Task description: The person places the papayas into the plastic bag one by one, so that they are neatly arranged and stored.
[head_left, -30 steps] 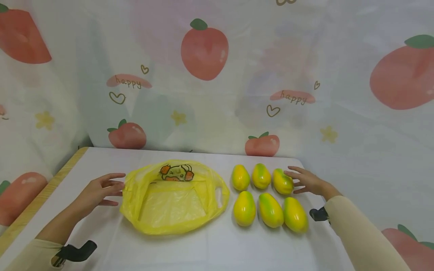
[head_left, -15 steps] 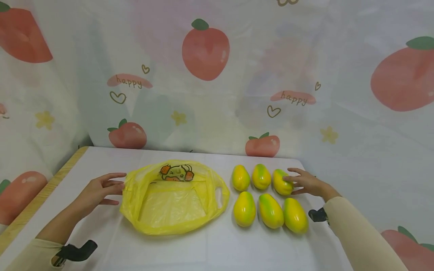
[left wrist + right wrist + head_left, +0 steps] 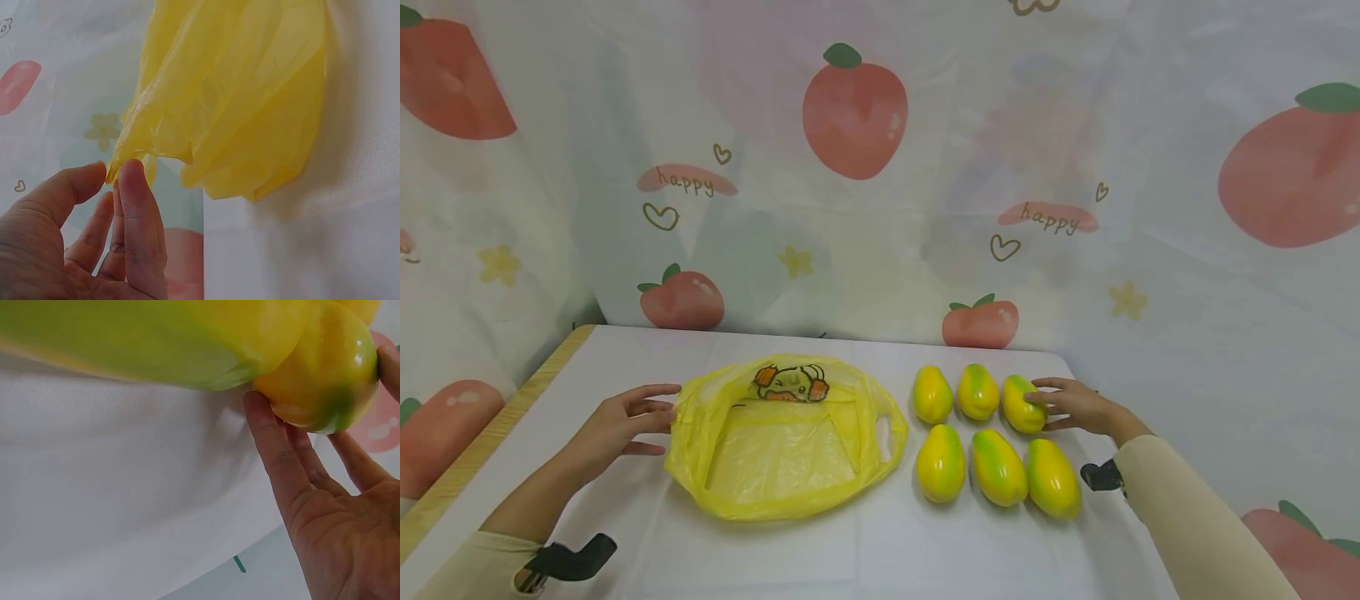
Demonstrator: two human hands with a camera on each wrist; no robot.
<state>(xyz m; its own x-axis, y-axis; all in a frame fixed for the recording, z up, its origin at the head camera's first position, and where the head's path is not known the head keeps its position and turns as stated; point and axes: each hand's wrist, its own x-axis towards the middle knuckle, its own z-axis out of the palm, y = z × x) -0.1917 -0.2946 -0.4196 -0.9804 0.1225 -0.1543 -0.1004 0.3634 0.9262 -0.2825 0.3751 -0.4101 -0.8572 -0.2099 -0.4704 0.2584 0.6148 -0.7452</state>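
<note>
A yellow plastic bag (image 3: 782, 462) with a cartoon face lies with its mouth spread on the table. My left hand (image 3: 625, 421) is at its left edge, thumb and fingers apart. Close up in the left wrist view, a point of the yellow film lies between thumb and index fingertip, without a clear pinch. On the right, my right hand (image 3: 1086, 407) holds the far right mango (image 3: 1019, 408), a glossy yellow-green fruit. In the right wrist view the thumb (image 3: 389, 372) lies against one side and the fingers against the other. The mango still rests among the others.
Several more mangoes (image 3: 940, 463) stand in two rows between the bag and my right hand. The white-covered table (image 3: 760, 558) has a wooden strip (image 3: 497, 433) along its left edge. A peach-printed cloth (image 3: 917, 225) hangs behind.
My right hand has moved slightly left, its fingers farther over the mango, which has shifted a little. The left fingertips have edged slightly closer to the bag; the bag looks unchanged.
</note>
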